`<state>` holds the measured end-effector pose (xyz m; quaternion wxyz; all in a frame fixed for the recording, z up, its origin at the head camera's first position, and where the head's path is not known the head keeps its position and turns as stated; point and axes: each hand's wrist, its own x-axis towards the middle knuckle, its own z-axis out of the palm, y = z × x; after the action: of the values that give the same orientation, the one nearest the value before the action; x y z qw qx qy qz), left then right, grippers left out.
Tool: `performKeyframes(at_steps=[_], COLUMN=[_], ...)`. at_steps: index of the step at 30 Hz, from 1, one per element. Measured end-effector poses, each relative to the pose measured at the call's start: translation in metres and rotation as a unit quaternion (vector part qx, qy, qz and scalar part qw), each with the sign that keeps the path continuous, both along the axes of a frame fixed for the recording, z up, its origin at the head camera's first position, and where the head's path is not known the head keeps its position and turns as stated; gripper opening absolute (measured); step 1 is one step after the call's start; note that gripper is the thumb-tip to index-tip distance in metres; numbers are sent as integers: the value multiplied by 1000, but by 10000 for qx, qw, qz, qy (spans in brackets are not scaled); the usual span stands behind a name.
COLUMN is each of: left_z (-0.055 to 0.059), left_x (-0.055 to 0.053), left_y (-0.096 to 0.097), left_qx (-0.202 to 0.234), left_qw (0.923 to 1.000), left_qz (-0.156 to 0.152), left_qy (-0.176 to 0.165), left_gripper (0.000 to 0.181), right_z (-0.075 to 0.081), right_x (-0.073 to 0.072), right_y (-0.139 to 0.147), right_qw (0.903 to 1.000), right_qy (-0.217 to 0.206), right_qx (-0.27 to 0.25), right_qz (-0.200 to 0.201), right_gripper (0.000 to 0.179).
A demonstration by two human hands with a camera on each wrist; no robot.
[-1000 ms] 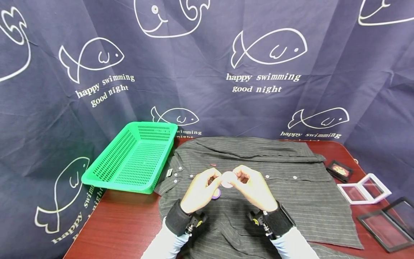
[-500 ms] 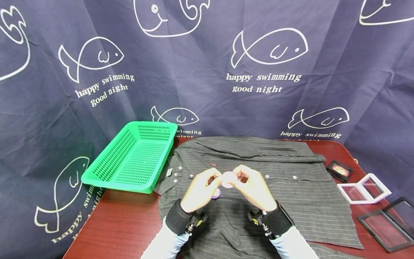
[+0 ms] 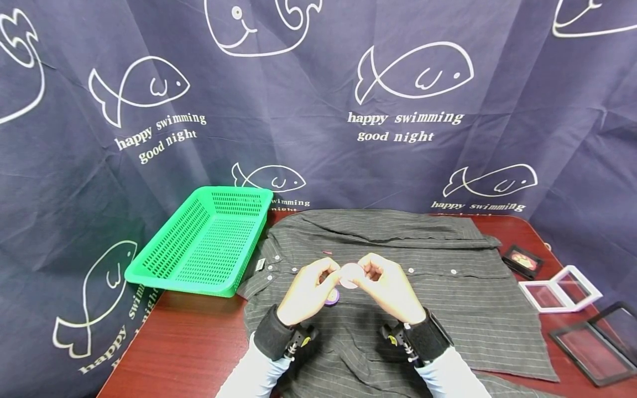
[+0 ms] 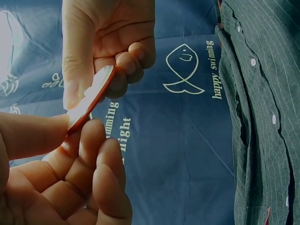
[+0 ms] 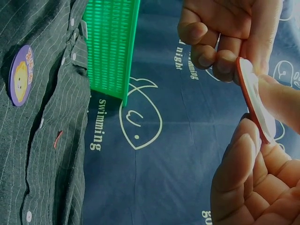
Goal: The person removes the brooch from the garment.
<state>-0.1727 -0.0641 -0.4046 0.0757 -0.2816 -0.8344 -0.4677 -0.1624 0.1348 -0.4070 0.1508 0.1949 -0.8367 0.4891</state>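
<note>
Over the middle of a dark grey striped shirt [image 3: 463,320], both hands hold one round badge [image 3: 353,275] with a white back and red edge. My left hand [image 3: 309,291] pinches one side of it between thumb and fingers. On the opposite side, the thumb and fingers of my right hand [image 3: 393,291] grip the rim. The left wrist view shows the badge [image 4: 95,99] almost edge-on, its pale back facing the thumbs. Another badge [image 5: 20,76], purple with a yellow figure, lies on the shirt just below the hands, along with a thin red strip [image 3: 327,252] farther back.
A green plastic basket [image 3: 181,288] stands at the back left of the reddish wooden table [image 3: 184,342]. Along the right edge lie a black case [image 3: 522,262] with a red picture, a white folding frame [image 3: 562,309] and a black folding frame [image 3: 594,381]. A blue fish-print curtain [image 3: 318,121] hangs behind.
</note>
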Motion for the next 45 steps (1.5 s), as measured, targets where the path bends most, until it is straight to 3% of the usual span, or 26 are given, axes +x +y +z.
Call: performKeyframes(at_steps=[17,29,35,41,45], left_z=[-1,0,3,5,6], left_x=[-3,-4,-5,-7,-8], left_y=[-1,-4,-8,-13,-16], left_qx=[85,391,396,551,681], left_qw=[9998,9985,9982,9972,9960], left_qz=[-32,-139,30,168,187], left_qy=[-168,-354,-440,-476,-548], left_gripper=[14,15,14,16,17], right_z=[1,4,5,4,3], right_x=[-2,-2,-2,-5,-6], right_y=[1,6,6,5,3], right_qw=[10000,9989,9930,9695,9592], right_qy=[4,413,1148,2426,2762], right_qx=[69,-201,-291,349,596], right_qz=[-14,-54,45,-27,93], right_gripper=[11,14,20,27,27])
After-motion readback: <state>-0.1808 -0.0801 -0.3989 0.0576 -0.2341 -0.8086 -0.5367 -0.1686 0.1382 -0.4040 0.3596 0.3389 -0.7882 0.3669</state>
